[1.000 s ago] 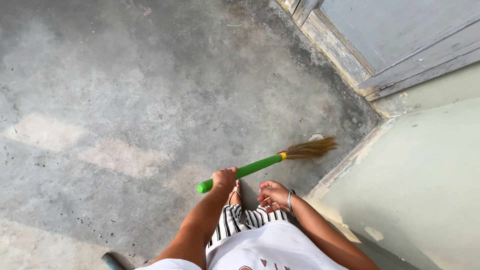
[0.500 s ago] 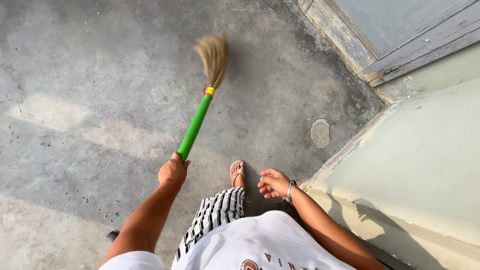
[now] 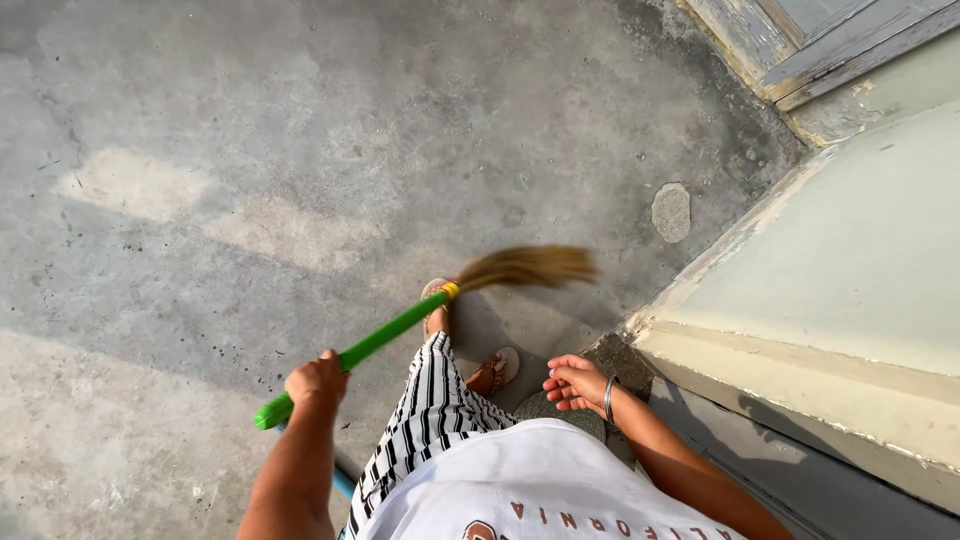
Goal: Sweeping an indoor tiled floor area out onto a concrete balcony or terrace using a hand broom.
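Floor: grey concrete floor [image 3: 200, 120], stained, pale patches; round light patch [image 3: 671, 211] near wall; two sandalled feet [image 3: 497, 368] standing on it.

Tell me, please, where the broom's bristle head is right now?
In the head view, the bristle head sweeps the concrete floor just ahead of the person's sandalled feet, left of the pale wall.

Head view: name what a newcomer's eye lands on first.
The bright green handle of the broom stands out at centre, gripped near its end by the left hand, its blurred straw bristles over the grey concrete floor. The right hand, empty and wearing a metal bangle, hangs beside the black-and-white striped trousers, near a pale green wall.
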